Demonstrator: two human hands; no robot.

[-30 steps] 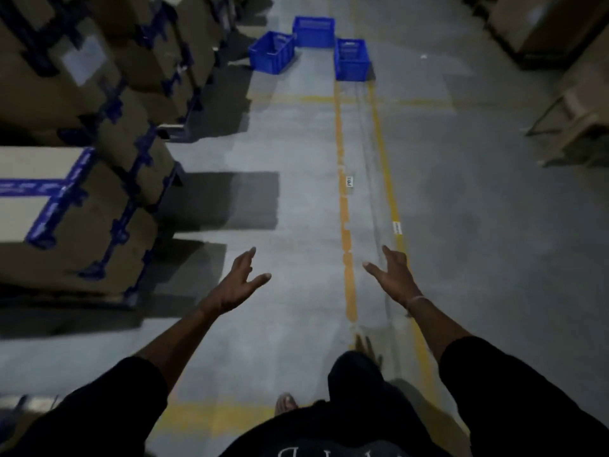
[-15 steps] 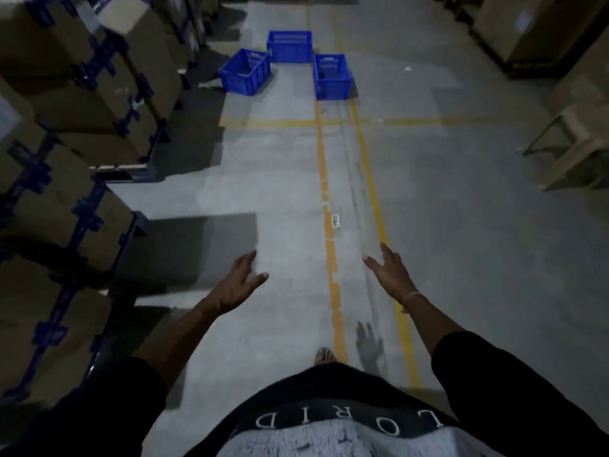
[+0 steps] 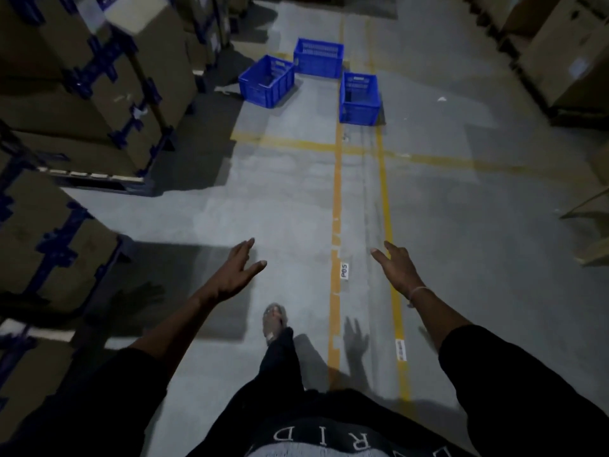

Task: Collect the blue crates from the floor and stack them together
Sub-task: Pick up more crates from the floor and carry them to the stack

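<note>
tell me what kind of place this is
Most likely a warehouse aisle: strapped cardboard cartons stacked on pallets along the left, yellow lane lines painted on the concrete floor with a P05 label, and blue crates ahead.

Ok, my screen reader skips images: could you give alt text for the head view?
Three blue crates sit apart on the grey warehouse floor ahead, none stacked. The person's left hand and right hand reach forward, open and empty, with stacked cardboard boxes on the left.
</note>
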